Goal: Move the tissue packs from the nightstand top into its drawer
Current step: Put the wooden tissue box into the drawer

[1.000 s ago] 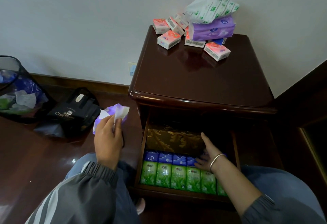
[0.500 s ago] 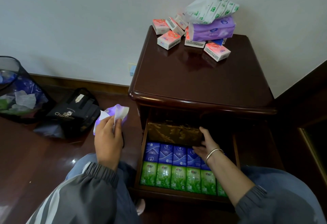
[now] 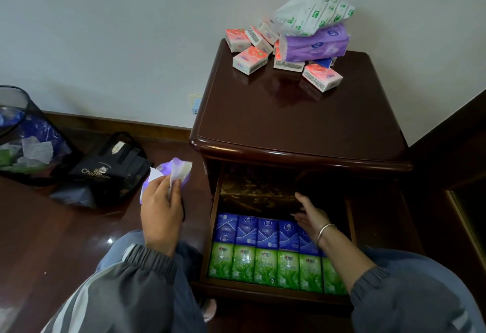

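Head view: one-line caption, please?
Right hand in the drawer at the blue packs; left hand holds a purple wrapper; pink packs on the nightstand.

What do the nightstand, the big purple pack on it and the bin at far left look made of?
Nightstand: dark wood, probably lacquered; its glossy top mirrors the pink packs. Big purple pack: soft plastic film, judging by sheen and creases. Bin: seemingly dark mesh; contents show through.
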`<state>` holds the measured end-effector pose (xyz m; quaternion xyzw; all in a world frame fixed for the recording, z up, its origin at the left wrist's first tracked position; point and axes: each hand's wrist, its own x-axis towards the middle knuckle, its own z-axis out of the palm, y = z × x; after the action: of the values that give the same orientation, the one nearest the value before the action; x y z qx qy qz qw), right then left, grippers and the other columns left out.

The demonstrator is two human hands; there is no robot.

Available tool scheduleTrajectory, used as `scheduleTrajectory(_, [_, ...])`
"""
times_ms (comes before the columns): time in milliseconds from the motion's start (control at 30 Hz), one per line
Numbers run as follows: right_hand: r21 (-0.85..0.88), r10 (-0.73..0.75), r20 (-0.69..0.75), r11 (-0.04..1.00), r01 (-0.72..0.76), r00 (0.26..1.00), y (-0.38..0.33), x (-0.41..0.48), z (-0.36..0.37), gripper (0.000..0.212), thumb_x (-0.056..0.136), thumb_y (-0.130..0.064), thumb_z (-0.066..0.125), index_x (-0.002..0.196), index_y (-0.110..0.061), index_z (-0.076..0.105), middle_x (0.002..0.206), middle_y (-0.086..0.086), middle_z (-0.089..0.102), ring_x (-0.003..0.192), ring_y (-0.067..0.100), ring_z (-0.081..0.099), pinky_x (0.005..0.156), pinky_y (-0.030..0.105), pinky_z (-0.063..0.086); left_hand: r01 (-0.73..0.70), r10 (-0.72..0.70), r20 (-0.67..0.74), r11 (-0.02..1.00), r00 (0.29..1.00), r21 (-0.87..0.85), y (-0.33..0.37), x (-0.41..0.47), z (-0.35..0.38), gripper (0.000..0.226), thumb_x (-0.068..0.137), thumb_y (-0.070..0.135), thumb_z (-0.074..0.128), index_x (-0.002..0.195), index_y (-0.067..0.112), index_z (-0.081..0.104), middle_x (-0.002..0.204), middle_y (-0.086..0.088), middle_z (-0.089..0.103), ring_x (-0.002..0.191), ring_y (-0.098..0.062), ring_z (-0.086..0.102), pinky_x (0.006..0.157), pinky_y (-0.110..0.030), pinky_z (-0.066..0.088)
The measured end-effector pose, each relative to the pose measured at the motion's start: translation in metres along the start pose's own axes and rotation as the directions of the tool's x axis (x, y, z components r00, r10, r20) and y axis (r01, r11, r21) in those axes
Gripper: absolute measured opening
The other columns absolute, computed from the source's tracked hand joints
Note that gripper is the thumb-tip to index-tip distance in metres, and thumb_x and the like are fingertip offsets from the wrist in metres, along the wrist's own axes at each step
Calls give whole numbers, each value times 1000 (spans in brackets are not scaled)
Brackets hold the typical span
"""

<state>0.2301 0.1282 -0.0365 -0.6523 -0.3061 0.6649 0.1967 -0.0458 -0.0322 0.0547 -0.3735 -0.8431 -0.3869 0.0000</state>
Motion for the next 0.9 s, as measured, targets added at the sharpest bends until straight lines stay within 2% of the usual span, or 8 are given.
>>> scheduleTrajectory(133, [-172, -46, 17, 984, 49, 999, 1, 2, -8, 35, 74, -55, 65, 96, -28, 62, 95, 3, 72, 101, 19, 61, 83, 31, 44, 0, 0, 0, 1000, 1000, 10, 1, 0, 0, 19, 96, 12, 52, 93, 0, 66, 95, -14, 64, 91, -30, 55, 72, -26, 31])
scheduleTrajectory(300, [-328, -80, 33, 941, 86, 996, 4, 2, -12, 39, 75, -57, 62, 97, -25, 66, 91, 0, 73, 90, 17, 57, 70, 29, 41, -2, 2, 10, 1000, 1000, 13, 2, -1, 1, 19, 96, 12, 53, 94, -1, 67, 96, -14, 64, 92, -31, 55, 72, -25, 30])
scheduleTrajectory(433, [-423, -50, 127, 901, 100, 991, 5, 5, -13, 19, 78, -33, 70, 92, -21, 69, 97, 2, 71, 86, 15, 65, 72, 28, 48, -4, 4, 8, 1000, 1000, 15, 3, -1, 1, 19, 96, 12, 53, 93, 0, 66, 95, -13, 63, 91, -29, 54, 70, -21, 26])
scheduleTrajectory(500, [-397, -63, 133, 911, 111, 989, 3, 7, -11, 10, 82, -31, 69, 89, -24, 66, 98, -1, 69, 84, 10, 63, 71, 25, 48, -11, 11, 3, 1000, 1000, 20, 2, -1, 2, 18, 95, 11, 53, 92, 0, 66, 93, -13, 63, 90, -29, 54, 69, -19, 24])
scheduleTrajectory(633, [-281, -140, 22, 949, 140, 990, -3, 11, 1, 36, 93, -30, 56, 125, -13, 56, 106, -2, 60, 80, 6, 58, 60, 13, 47, -14, 14, -7, 1000, 1000, 20, 1, -1, 3, 17, 95, 11, 54, 94, 1, 67, 94, -12, 64, 90, -27, 54, 71, -17, 25])
scheduleTrajectory(700, [-282, -154, 18, 947, 153, 988, -4, 14, 6, 44, 95, -27, 52, 135, -9, 48, 126, 4, 57, 105, 19, 59, 85, 24, 50, -14, 14, -4, 1000, 1000, 18, 1, -1, 4, 18, 95, 12, 53, 96, 1, 68, 96, -12, 65, 92, -27, 55, 72, -20, 28])
scheduleTrajectory(767, [-309, -157, 22, 938, 157, 987, -3, 14, 7, 44, 95, -25, 51, 136, -8, 47, 135, 12, 53, 122, 27, 52, 104, 36, 41, -23, 23, -8, 1000, 1000, 12, 0, -1, 4, 18, 95, 13, 53, 98, 2, 68, 97, -12, 65, 94, -28, 55, 73, -23, 29])
scheduleTrajectory(900, [-412, -193, 34, 891, 190, 981, 0, 6, 5, 37, 96, -21, 50, 129, -5, 54, 130, 15, 57, 115, 25, 54, 97, 32, 41, -30, 30, -20, 1000, 999, 7, -2, 1, 8, 19, 96, 15, 52, 98, 3, 67, 98, -11, 64, 93, -26, 55, 72, -26, 32])
